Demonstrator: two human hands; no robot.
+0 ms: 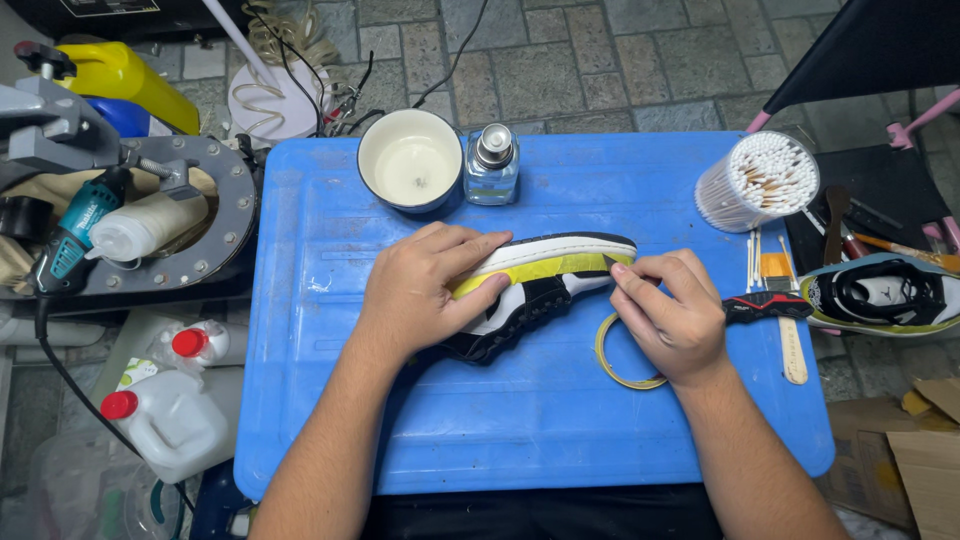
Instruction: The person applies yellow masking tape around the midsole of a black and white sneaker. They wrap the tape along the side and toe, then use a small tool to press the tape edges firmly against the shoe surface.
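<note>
Well off past my left fingers stand two white plastic jugs with red caps (165, 420), one beside a green-and-white label (135, 375), and brown cardboard (925, 445) lies beyond my right.

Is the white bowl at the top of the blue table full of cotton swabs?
No: the white bowl looks nearly empty inside, while the cotton swabs stand packed in a clear round container at the table's right corner.

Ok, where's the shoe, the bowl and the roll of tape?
shoe (545, 262), head view, on its yellow side stripe.
bowl (372, 143), head view, on its left rim.
roll of tape (612, 367), head view, on its lower left edge.
</note>
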